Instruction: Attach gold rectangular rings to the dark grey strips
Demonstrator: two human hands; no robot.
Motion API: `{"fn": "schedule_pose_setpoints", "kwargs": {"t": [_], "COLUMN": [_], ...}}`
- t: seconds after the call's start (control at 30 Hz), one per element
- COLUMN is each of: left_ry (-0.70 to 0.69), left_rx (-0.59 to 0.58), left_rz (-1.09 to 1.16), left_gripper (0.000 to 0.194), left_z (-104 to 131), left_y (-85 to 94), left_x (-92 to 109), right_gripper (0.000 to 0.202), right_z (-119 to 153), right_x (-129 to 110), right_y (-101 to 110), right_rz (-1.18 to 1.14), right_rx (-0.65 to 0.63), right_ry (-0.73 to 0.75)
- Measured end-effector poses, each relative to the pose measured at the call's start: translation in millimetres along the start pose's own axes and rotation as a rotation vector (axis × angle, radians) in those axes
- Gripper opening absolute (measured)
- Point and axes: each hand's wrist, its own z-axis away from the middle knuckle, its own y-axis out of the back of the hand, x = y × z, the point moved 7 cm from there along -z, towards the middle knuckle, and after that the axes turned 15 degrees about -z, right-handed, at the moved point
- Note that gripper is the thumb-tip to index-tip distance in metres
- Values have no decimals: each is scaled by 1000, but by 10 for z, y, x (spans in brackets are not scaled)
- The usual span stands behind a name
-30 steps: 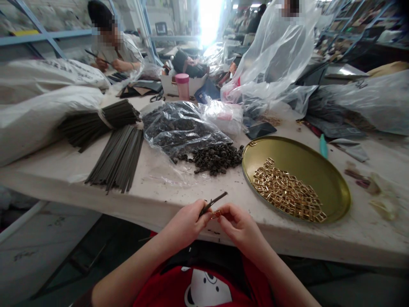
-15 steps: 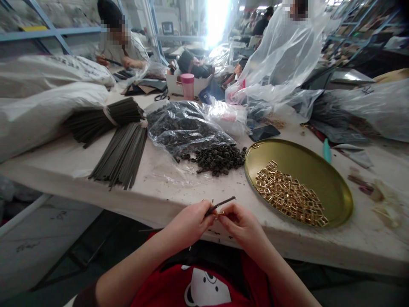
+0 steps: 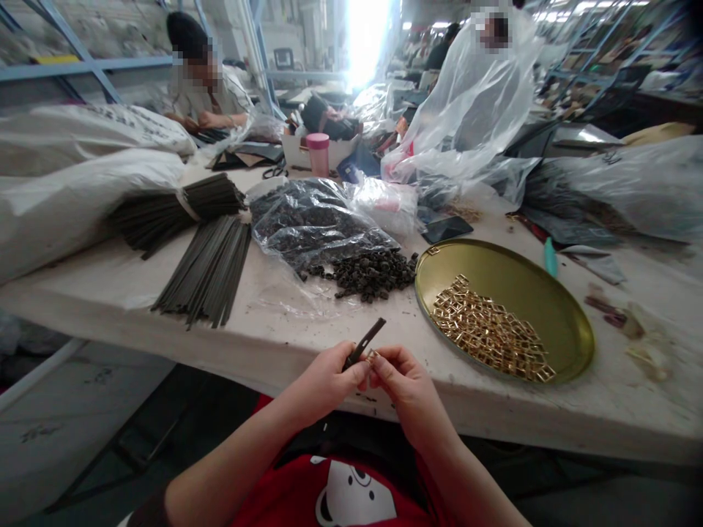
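My left hand (image 3: 336, 377) is closed on a dark strap (image 3: 369, 339), whose slotted end points up and to the right. Close against it, my right hand (image 3: 400, 375) pinches a small gold buckle (image 3: 372, 356) at the strap's side; whether the two parts touch is hidden by my fingers. Right of my hands lies a gold round tray (image 3: 549, 307) with a heap of gold buckles (image 3: 488, 322). Beyond my hands is a pile of small black loops (image 3: 376, 274), spilling from a clear plastic bag (image 3: 318, 219).
Loose dark straps (image 3: 206, 271) and a tied bundle (image 3: 176, 208) lie at left beside white sacks (image 3: 82, 190). A phone (image 3: 447, 229), a pink-lidded cup (image 3: 318, 155) and a teal tool (image 3: 550, 256) are farther back. A co-worker (image 3: 206, 95) sits across the table.
The strap has turned in my left hand, so its flat face and slot now show. My right hand has tilted the buckle upward beside it. The whole view has shifted slightly.
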Motion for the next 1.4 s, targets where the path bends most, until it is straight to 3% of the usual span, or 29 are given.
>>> {"fn": "schedule_pose_setpoints", "kwargs": {"t": [0.1, 0.3, 0.53, 0.63, 0.8, 0.93, 1.1, 1.27, 1.4], "left_ry": [31, 49, 23, 39, 35, -1, -40, -34, -1], "left_rx": [-4, 64, -52, -38, -37, -43, -24, 1, -4], "left_rz": [49, -117, -95, -91, -250, -314, -363, -324, -147], "left_gripper": [20, 15, 26, 32, 25, 26, 26, 24, 14], "left_z": [2, -18, -43, -21, 50, 74, 76, 95, 126], "left_y": [-37, -5, 36, 101, 146, 103, 81, 53, -3], "left_x": [-36, -102, -81, -102, -144, -111, -51, -55, -61], "right_gripper": [21, 21, 22, 21, 27, 30, 30, 27, 21], "right_z": [27, 17, -13, -57, -122, -109, -59, 17, 73], "right_x": [82, 106, 45, 2, 65, 164, 194, 257, 241], "right_y": [-14, 52, -1, 42, 129, 109, 104, -12, -123], "right_rz": [-56, 91, 222, 104, -241, -418, -483, -432, -284], "right_rx": [-7, -3, -90, -5, 138, 178, 207, 126, 8], "right_ry": [-27, -6, 121, 93, -62, -180, -210, -251, -137]}}
